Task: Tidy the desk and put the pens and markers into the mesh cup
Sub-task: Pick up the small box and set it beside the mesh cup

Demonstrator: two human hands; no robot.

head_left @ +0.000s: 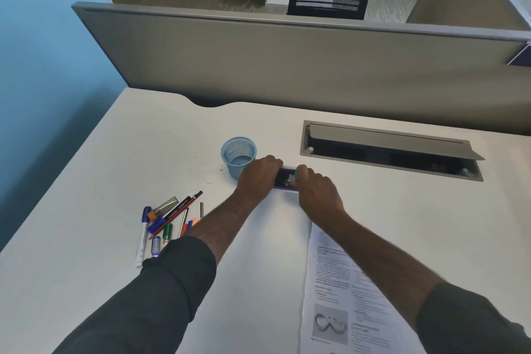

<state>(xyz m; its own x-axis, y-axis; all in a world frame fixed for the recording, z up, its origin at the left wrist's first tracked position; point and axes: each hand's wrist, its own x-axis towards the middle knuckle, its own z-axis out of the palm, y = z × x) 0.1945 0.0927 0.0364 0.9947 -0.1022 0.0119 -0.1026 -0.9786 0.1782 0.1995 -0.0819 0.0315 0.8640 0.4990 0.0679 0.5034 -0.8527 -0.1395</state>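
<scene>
Both hands, the left hand (pixel 260 178) and the right hand (pixel 316 191), pinch a small dark purple box (pixel 284 179) at centre frame, just right of the empty blue mesh cup (pixel 238 154), while the scattered pens and markers (pixel 169 221) lie lower left, nearer the left hand.

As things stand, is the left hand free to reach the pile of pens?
Probably not yet: the left hand grips the purple object together with the right hand. The pens lie unobstructed beside the left forearm.
</scene>
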